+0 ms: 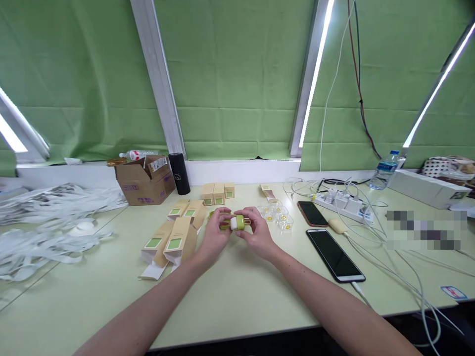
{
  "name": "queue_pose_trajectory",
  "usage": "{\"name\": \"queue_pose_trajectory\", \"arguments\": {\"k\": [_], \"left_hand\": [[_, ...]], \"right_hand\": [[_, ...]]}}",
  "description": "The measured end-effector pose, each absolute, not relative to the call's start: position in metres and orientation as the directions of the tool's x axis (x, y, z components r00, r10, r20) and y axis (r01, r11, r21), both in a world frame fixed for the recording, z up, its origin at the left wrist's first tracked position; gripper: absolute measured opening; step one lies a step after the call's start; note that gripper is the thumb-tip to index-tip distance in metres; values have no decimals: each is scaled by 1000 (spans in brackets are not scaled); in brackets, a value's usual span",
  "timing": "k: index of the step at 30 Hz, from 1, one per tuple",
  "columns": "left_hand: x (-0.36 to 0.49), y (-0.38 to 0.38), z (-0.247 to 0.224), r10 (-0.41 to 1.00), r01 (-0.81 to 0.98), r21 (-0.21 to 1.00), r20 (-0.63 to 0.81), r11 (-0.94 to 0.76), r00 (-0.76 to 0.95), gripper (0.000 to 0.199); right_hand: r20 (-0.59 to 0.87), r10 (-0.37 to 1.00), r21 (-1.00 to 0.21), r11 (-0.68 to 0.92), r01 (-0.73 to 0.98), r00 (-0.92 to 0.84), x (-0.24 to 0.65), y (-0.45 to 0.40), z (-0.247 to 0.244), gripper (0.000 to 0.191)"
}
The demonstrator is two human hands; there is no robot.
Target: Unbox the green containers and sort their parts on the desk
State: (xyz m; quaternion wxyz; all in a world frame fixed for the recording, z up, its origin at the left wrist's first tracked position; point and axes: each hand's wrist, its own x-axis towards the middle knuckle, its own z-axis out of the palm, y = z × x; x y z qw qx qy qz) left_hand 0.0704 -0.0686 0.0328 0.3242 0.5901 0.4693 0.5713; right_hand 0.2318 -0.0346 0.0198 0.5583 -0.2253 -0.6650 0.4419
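Observation:
Near the middle of the table, my left hand (pixel 218 228) and my right hand (pixel 255 231) meet around a small green and white item (pixel 238 222). Both hands have their fingers closed on it, the right one on its green part. More green shows behind the left fingers, partly hidden. Left of my left hand lie several kraft boxes (pixel 181 237) with green labels, some with open flaps. A group of small kraft boxes (pixel 218 192) stands behind the hands. Several clear plastic containers (pixel 282 217) with yellow marks sit right of my right hand.
Two phones (pixel 336 254) (pixel 312 213), a power strip (pixel 347 205) and tangled cables lie at the right. White straps (pixel 48 207) cover the left side. A cardboard box (pixel 144 184), black cylinder (pixel 179 173) and water bottle (pixel 385 170) stand along the back.

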Motion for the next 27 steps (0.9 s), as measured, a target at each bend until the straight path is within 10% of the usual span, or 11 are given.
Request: {"name": "queue_pose_trajectory", "arguments": {"k": [17, 27], "left_hand": [[78, -78, 36, 818, 363, 788, 565, -498, -105, 36], [75, -77, 35, 840, 395, 811, 521, -432, -150, 40]], "right_hand": [[311, 869, -827, 48, -560, -384, 233, -35, 23, 60], [608, 786, -790, 613, 17, -110, 247, -34, 39, 33]]}}
